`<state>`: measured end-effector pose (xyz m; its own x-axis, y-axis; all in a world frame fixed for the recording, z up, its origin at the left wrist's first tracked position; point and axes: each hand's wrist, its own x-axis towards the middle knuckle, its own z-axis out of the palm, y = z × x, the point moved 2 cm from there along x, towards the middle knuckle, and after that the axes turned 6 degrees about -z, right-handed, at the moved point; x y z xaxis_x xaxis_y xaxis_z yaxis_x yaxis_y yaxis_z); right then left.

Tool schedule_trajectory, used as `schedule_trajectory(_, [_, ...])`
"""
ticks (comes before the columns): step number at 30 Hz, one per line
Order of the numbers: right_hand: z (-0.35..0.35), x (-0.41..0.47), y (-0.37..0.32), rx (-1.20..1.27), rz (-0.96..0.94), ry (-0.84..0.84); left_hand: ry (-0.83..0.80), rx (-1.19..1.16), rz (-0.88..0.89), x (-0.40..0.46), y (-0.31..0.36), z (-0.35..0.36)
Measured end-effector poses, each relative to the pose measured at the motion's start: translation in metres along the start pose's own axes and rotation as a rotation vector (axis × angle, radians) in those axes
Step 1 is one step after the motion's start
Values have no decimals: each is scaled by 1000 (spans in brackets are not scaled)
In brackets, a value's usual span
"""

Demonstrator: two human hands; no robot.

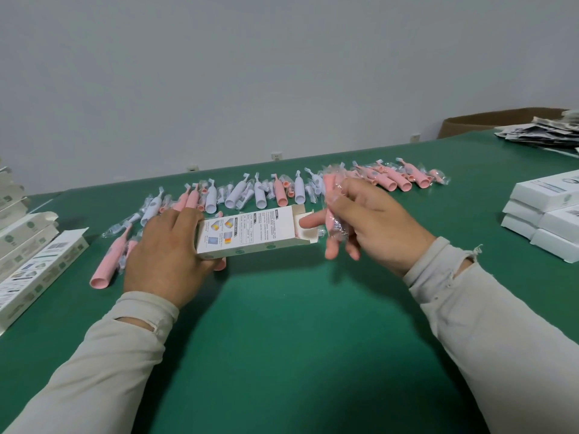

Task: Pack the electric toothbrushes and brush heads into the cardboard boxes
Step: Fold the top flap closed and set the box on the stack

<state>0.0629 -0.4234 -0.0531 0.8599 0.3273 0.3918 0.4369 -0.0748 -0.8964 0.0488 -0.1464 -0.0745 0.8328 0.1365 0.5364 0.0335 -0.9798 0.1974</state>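
A broad stretch of the flat green felt-like table top (282, 324) lies bare between the two forearms, running from the near edge up to the hands. Beyond the hands a long uneven row of smooth pink and pale lilac plastic electric toothbrushes (260, 192) and small brush heads sealed in crinkled clear sleeves stretches across the table, near its far edge. At the left edge lie long, printed white cardboard boxes (37, 261) with open end flaps; one pink toothbrush handle (108, 264) rests just beside them. At the right edge sits a neat stack of closed white rectangular boxes (545, 214), and further back a loose heap of printed paper leaflets (545, 133) near a brown corrugated carton (488, 122).

The left hand (166, 249) is turned palm down, its fingers and thumb curled round the closed end of a slim white cardboard box (250, 233) printed with text and coloured pictures, held level just above the table. The box's right end is open, flaps spread. The right hand (372, 220) is beside that opening; its index finger reaches into the box mouth, while its thumb and other fingers pinch a pink toothbrush part in a clear plastic sleeve (332, 205), standing roughly upright.
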Motion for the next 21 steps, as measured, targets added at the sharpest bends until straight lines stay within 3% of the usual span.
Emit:
schedule_trajectory(8, [8, -2, 0, 5, 89, -46, -17, 14, -18, 0, 0, 1])
schedule_trajectory(14, [19, -4, 5, 117, 137, -90, 63, 21, 50, -5, 7, 8])
schedule_trajectory(18, [3, 0, 1, 166, 113, 3, 50, 0, 33, -1, 5, 8])
schedule_trajectory(21, [-7, 1, 2, 46, 74, 73, 40, 14, 33, -2, 2, 6])
